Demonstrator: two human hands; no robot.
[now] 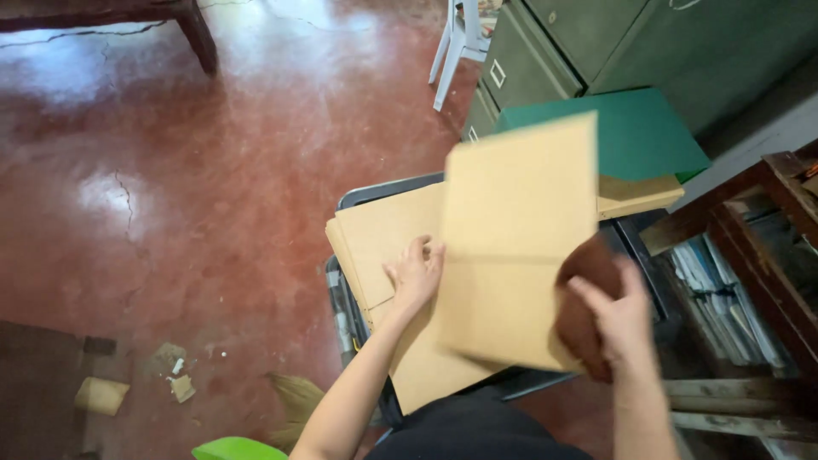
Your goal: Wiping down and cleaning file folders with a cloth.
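Hands over grey chair (358,198): left hand (415,274) pressed flat, fingers together, on tan cardboard stack (379,234) near its front-left corner. Right hand (615,317) pinched raised tan cardboard sheet (516,230) plus brown cloth (584,277). Green folder (643,132), metal cabinet (596,43) behind.

One tan folder (511,238), creased across its middle, is held tilted above the stack, gripped at its lower right edge together with a brown cloth (584,294). The stack of tan folders (383,238) lies flat, overhanging the dark crate's (375,194) left edge.
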